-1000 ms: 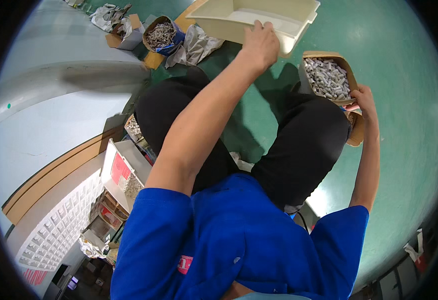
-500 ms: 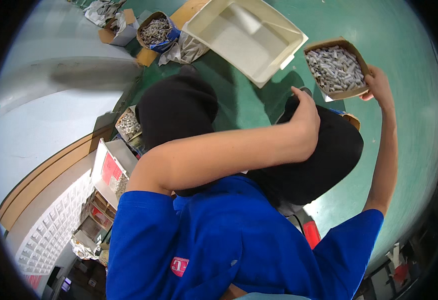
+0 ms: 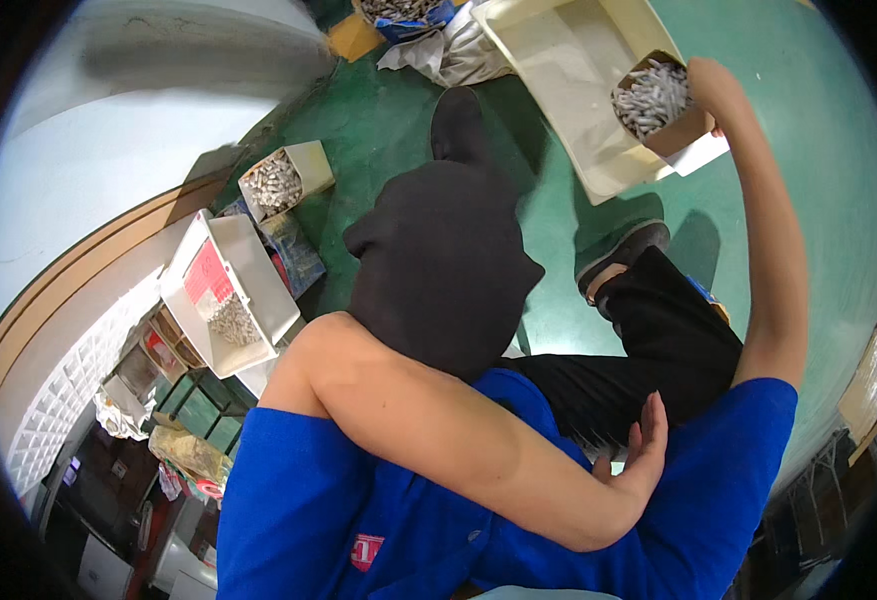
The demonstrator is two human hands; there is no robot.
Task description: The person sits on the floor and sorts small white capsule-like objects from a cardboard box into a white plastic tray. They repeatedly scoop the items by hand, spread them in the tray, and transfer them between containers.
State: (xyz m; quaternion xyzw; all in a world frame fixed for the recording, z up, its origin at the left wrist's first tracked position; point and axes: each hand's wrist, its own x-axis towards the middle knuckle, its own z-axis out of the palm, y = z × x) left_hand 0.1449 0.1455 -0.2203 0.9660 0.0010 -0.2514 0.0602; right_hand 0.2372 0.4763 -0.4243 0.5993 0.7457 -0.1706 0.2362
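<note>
My right hand (image 3: 716, 92) grips the far right edge of a small open cardboard box (image 3: 685, 133) full of short white-grey cylindrical pieces (image 3: 648, 100). The box is tipped to the left over the right side of a cream plastic tub (image 3: 613, 178). Most pieces still lie inside the box; the part of the tub floor behind it is hidden. My left arm crosses in front of my body, and my left hand (image 3: 638, 462) hovers by my right side with its fingers stretched out, holding nothing.
At left on the green floor stand another box of white pieces (image 3: 276, 185) and a white bin (image 3: 208, 275) with small pieces inside. A blue box of pieces (image 3: 403, 12) and crumpled grey plastic (image 3: 448, 55) sit beside the tub. My shoe (image 3: 626, 250) rests below it.
My right hand has carried the cardboard box leftward, from beside the tub to over it, and tipped it. My left hand has drawn back toward my body.
</note>
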